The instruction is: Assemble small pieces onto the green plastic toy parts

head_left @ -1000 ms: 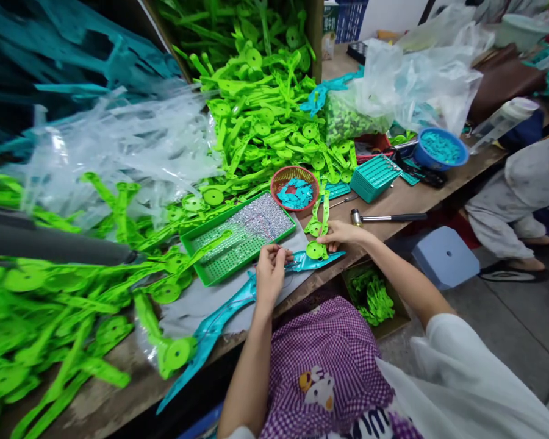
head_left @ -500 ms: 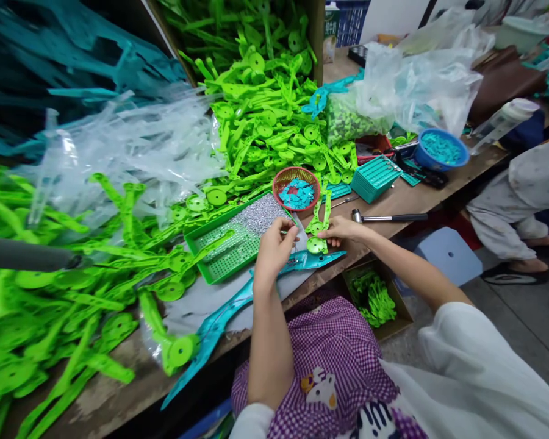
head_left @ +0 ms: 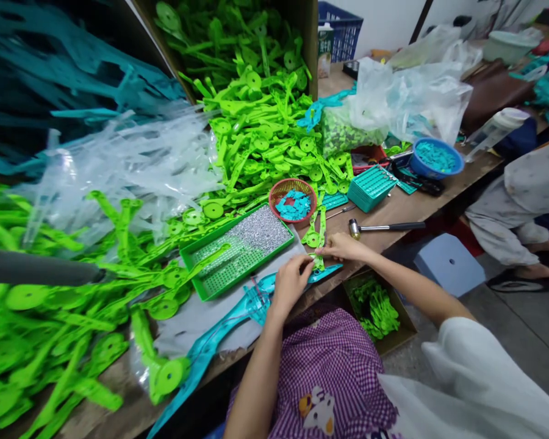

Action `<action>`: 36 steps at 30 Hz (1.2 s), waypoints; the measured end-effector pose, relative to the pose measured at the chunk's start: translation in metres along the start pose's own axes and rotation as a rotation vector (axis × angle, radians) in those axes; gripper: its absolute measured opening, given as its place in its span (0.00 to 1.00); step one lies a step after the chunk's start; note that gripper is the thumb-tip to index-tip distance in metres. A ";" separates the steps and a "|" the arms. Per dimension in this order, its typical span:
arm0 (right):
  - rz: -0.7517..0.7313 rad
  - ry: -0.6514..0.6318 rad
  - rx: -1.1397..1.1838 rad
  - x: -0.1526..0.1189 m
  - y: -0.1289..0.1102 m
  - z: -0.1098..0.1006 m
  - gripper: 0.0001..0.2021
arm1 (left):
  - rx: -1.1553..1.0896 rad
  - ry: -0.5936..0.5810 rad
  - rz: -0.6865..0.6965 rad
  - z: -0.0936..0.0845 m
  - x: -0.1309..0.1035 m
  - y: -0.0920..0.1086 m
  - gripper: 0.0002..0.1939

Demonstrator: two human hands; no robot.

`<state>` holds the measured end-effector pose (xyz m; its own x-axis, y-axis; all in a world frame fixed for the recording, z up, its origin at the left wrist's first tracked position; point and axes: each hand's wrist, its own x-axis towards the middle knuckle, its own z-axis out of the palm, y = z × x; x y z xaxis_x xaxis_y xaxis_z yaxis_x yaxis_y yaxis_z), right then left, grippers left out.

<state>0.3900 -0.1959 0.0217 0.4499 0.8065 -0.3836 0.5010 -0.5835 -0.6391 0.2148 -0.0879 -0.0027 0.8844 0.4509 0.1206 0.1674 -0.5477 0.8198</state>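
A bright green plastic part with two arms and round discs stands at the bench's front edge. My right hand pinches it from the right, near its lower disc. My left hand is closed, its fingertips bent to the same disc and meeting my right fingertips. What the left fingers pinch is too small to make out. Beneath the hands lies a long teal plastic piece, with thin wires along it. Left of the hands, a green tray with a perforated bottom holds many tiny silvery pieces.
A red basket of blue pieces stands behind the hands. To the right are a hammer, stacked teal trays and a blue bowl. Green parts heap up behind and left. Below is an open carton; a seated person's legs show right.
My left hand has moved right and down from beside the tray to the green part's disc. My right hand still holds the green part. The view has shifted slightly.
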 end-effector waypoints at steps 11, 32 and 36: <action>-0.223 0.250 -0.481 0.007 -0.034 -0.001 0.21 | 0.129 -0.007 0.095 0.004 -0.007 -0.006 0.08; -0.106 0.355 0.685 -0.014 -0.013 0.015 0.31 | 0.172 -0.027 0.063 0.003 -0.005 -0.004 0.07; -0.048 0.468 1.364 -0.029 -0.027 0.021 0.29 | 0.169 -0.032 0.070 0.002 -0.005 -0.007 0.06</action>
<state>0.3477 -0.2017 0.0364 0.7837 0.5618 -0.2651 -0.4409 0.2025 -0.8744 0.2105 -0.0882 -0.0100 0.9093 0.3865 0.1540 0.1735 -0.6886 0.7041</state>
